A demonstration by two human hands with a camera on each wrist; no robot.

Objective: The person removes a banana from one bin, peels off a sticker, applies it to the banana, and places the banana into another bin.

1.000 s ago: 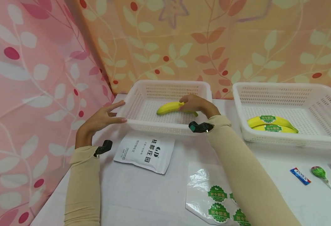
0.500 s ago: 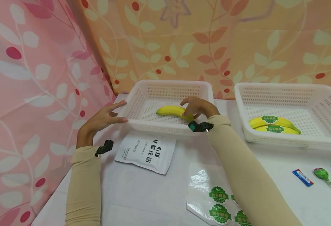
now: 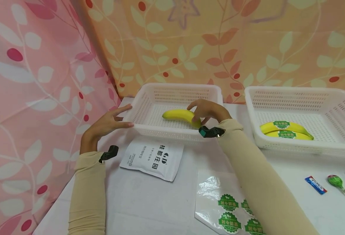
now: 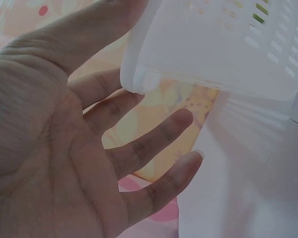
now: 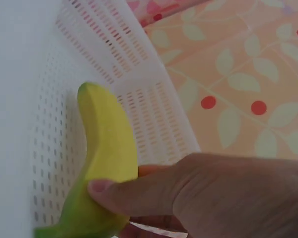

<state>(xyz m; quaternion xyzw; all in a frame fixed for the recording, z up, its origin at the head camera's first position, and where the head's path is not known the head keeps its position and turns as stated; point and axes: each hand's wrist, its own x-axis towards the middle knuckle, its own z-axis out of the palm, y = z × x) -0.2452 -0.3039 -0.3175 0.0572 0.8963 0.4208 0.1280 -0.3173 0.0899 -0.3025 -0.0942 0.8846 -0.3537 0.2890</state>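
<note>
A yellow banana [image 3: 178,115] with green ends is in the left white plastic basket [image 3: 166,131]. My right hand [image 3: 209,110] holds it near its right end; in the right wrist view the thumb [image 5: 103,187] lies across the banana [image 5: 111,141], the other fingers mostly hidden behind it. At the basket's left end, my left hand [image 3: 103,124] touches the side with spread, mostly straight fingers. The left wrist view shows this palm [image 4: 54,158] beside the basket's corner [image 4: 188,49], its two lowest fingers apart from the plastic.
Two stickered bananas [image 3: 284,130] lie in a second white basket [image 3: 302,147] on the right. Nearer are a white pouch [image 3: 153,160], a sheet of green stickers [image 3: 210,195], a small blue-and-red wrapped candy [image 3: 316,185] and a lollipop [image 3: 335,181]. Patterned curtains stand behind and left.
My right hand's grip has shifted to the banana's right end, and the banana's angle in the basket has turned slightly. My left hand stays at the basket's side.
</note>
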